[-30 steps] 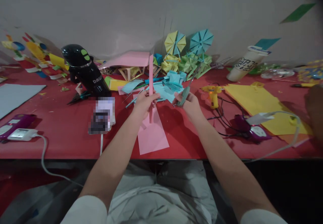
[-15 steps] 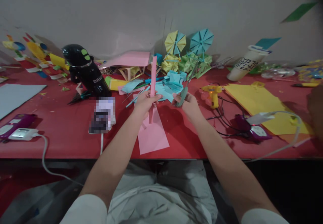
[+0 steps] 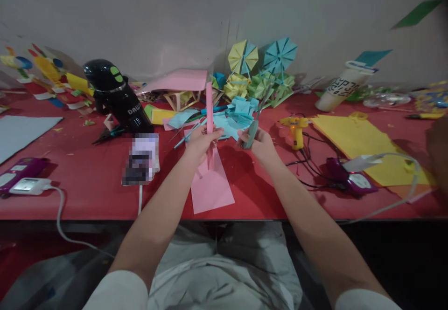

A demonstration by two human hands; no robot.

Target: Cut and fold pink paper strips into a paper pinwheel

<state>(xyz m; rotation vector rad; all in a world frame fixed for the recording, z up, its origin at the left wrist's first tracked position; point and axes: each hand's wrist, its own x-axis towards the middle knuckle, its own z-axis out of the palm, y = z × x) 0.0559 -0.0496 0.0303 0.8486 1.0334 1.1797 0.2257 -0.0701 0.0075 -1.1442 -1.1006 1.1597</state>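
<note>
A narrow strip of pink paper [image 3: 209,107] is pinched in my left hand [image 3: 202,143], standing nearly upright above the table. Below it lies a larger sheet of pink paper [image 3: 212,191], partly covered by that hand and the strip. My right hand [image 3: 261,143] is closed around the green handles of a pair of scissors [image 3: 252,133], whose blades point up and away from me, apart from the strip. Just beyond both hands is a pile of light-blue paper pieces [image 3: 229,126].
A black bottle [image 3: 119,100] and a phone [image 3: 142,158] are on the left. To the right are a yellow glue gun [image 3: 296,130] with its cord, yellow sheets [image 3: 364,144] and a paper cup [image 3: 345,86]. Folded paper wheels [image 3: 280,58] stand against the wall.
The top of the pink strip has dropped slightly and shifted a little left, and the strip now appears narrower. Both hands stay almost in place, the scissors still held.
</note>
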